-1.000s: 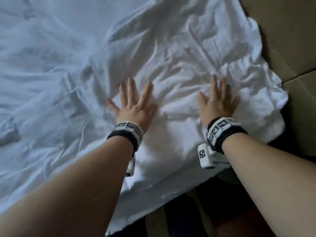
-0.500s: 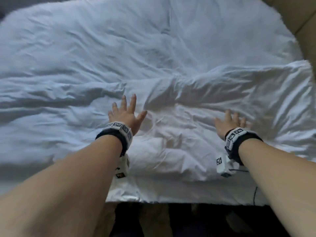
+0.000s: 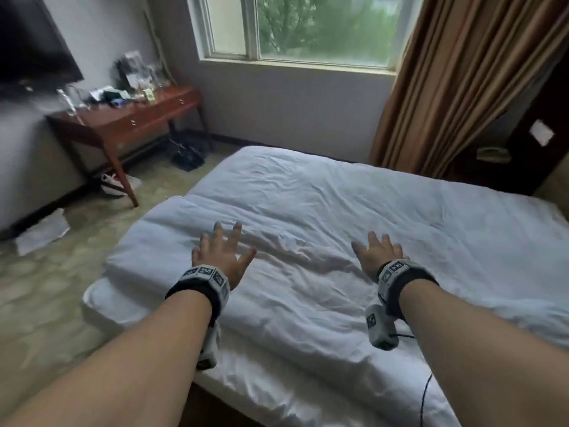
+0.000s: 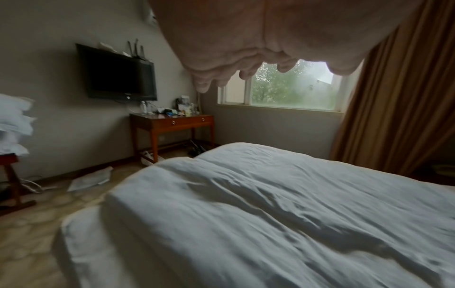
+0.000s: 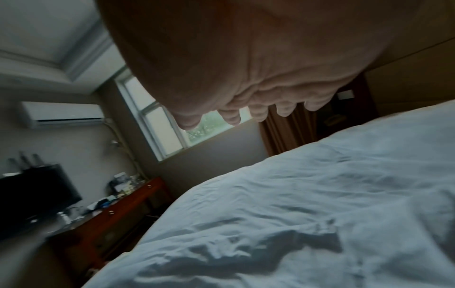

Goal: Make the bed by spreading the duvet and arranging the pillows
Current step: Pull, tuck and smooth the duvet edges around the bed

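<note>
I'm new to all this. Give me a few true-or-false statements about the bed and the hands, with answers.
1. Both hands, left hand and right hand, are open with fingers spread. True.
2. The duvet is blue. False: it is white.
3. Pillows are stacked off the bed. True.
4. The curtain covers the whole window. False: it hangs to one side.

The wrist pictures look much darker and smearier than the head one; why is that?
Left wrist view: the left hand fills the top against the bright window, so the duvet looks dim and blurred. Right wrist view: the right hand does likewise, and the room is tilted. Head view: daylit, blurred only at the left edge.
</note>
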